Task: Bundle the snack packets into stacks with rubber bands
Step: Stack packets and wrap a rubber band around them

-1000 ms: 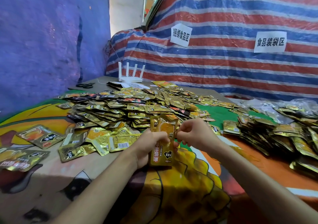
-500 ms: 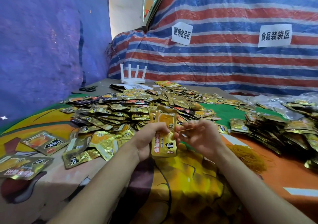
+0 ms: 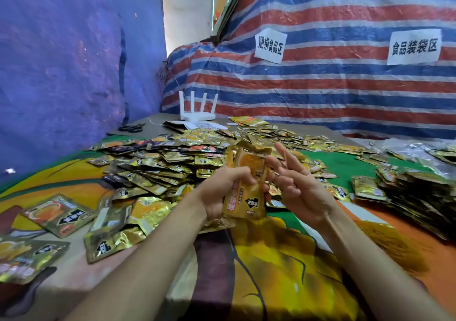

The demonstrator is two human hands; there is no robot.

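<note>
A small stack [image 3: 246, 195] of gold foil snack packets is held upright above the table [image 3: 271, 276], in front of the big loose heap [image 3: 172, 162]. It is gripped round its left edge and middle by the left hand [image 3: 222, 192], fingers curled over the front and thumb behind.

The right hand [image 3: 298, 192] is held just beside the stack's right edge. Its fingers [image 3: 291, 159] are spread and nearly straight, and nothing is clasped in them. A thin tan band [image 3: 285, 165] seems to be stretched across them, though this cannot be told for sure. A blurred orange mass of bands [image 3: 387, 244] lies on the table to the right.

The front packet is printed with an orange picture above and a black mark and red lettering below; its top seam is crinkled.

The packets are judged to be light, thin and slick, so the stack is likely to fan out or slide if pinched loosely. It is best taken across the middle, with the flat faces pressed together and the edges squared. The band should be passed over one end, since foil corners may snag it.
</note>
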